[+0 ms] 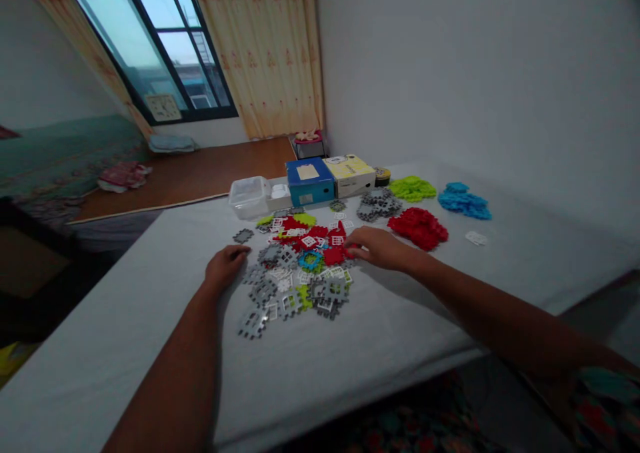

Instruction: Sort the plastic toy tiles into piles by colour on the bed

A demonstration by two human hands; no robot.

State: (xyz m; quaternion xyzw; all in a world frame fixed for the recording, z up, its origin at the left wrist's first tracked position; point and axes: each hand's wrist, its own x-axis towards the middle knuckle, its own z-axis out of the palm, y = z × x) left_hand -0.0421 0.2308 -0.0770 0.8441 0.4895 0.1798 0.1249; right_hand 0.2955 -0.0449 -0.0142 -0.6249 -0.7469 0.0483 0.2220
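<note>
A mixed heap of flat interlocking plastic building pieces (pixel 300 242), in grey, red, white, green and blue, spreads over the middle of the table. At its right edge, my right hand (pixel 375 246) is closed in a pinch on a red building piece (pixel 349 252). My left hand (pixel 225 268) rests at the left of the heap with curled fingers; what they hold, if anything, is hidden. A loose grey piece (pixel 243 236) lies just beyond it. Separate piles stand to the right: red (pixel 419 228), grey (pixel 379 204), green (pixel 413 188) and blue (pixel 464 201).
Along the table's back stand a clear plastic tub (pixel 249 198), a blue box (pixel 310 181), a yellow and white box (pixel 349 174) and a round tin (pixel 382 176). A few white pieces (pixel 476 238) lie at the far right of the white tablecloth (pixel 390 346).
</note>
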